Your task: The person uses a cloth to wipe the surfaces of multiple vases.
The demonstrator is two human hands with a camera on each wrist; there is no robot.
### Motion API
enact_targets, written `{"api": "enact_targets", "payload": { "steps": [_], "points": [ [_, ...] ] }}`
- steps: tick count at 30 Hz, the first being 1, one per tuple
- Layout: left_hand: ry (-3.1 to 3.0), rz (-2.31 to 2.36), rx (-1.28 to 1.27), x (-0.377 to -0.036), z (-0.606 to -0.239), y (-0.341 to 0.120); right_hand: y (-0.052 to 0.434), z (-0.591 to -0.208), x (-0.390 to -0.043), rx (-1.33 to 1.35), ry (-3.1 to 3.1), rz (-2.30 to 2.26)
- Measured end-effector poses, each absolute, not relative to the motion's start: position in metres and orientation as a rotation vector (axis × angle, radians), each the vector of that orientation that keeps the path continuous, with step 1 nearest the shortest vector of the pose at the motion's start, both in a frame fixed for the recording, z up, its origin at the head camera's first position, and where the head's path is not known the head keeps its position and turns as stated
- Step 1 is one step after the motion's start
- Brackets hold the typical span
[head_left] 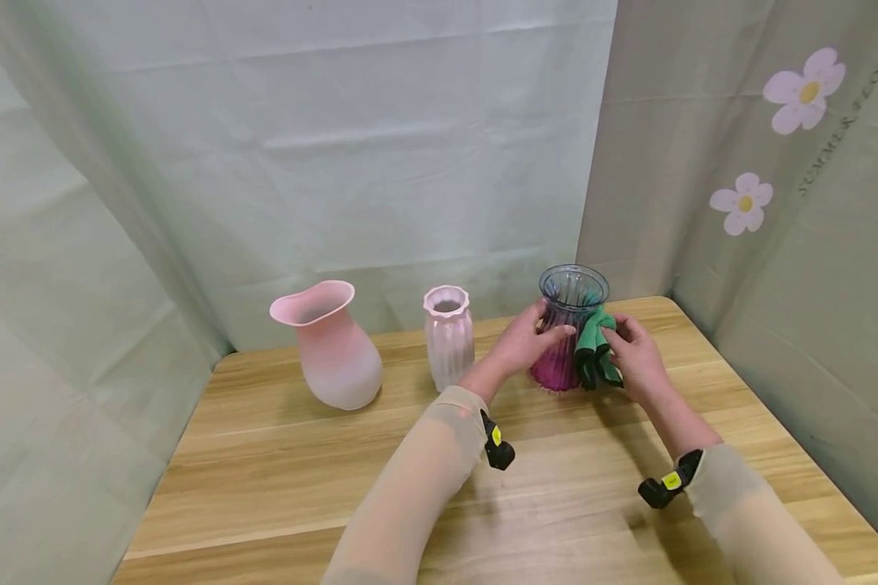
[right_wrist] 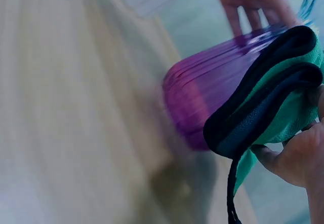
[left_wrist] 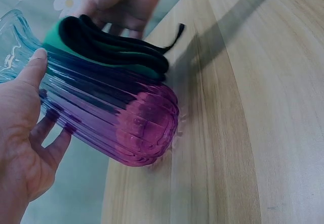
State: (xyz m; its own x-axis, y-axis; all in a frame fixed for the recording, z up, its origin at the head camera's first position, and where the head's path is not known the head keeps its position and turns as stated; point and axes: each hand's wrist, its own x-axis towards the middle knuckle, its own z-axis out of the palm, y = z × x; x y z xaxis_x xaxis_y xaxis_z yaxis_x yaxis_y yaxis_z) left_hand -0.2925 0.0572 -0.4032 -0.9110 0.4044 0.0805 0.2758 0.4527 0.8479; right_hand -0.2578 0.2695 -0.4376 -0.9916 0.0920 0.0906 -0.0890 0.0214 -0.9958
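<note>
A ribbed glass vase (head_left: 569, 325), blue at the rim and purple at the base, stands on the wooden table (head_left: 336, 487) at the back right. My left hand (head_left: 528, 340) grips its left side, thumb on the front (left_wrist: 28, 72). My right hand (head_left: 635, 357) holds a folded green cloth with a black edge (head_left: 594, 351) and presses it against the vase's right side. In the left wrist view the cloth (left_wrist: 109, 49) lies along the vase (left_wrist: 121, 117). The right wrist view is blurred; it shows the cloth (right_wrist: 263, 112) against the purple glass (right_wrist: 212, 97).
A pale pink ribbed vase (head_left: 449, 335) stands just left of my left hand. A larger pink vase with a flared lip (head_left: 331, 344) stands further left. Fabric curtains (head_left: 775, 203) close in the back and right sides. The table's front half is bare wood.
</note>
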Motion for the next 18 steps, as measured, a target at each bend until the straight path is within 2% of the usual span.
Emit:
{"api": "enact_targets", "payload": {
  "steps": [9,18],
  "points": [
    [2.564,1.450,0.593,-0.290,-0.402,0.057,0.264,-0.401,-0.260,0.124,-1.671,2.468],
    [2.573,1.435,0.588,-0.292,-0.403,0.057,0.266,-0.390,-0.261,0.135,-1.496,2.581]
  ]
}}
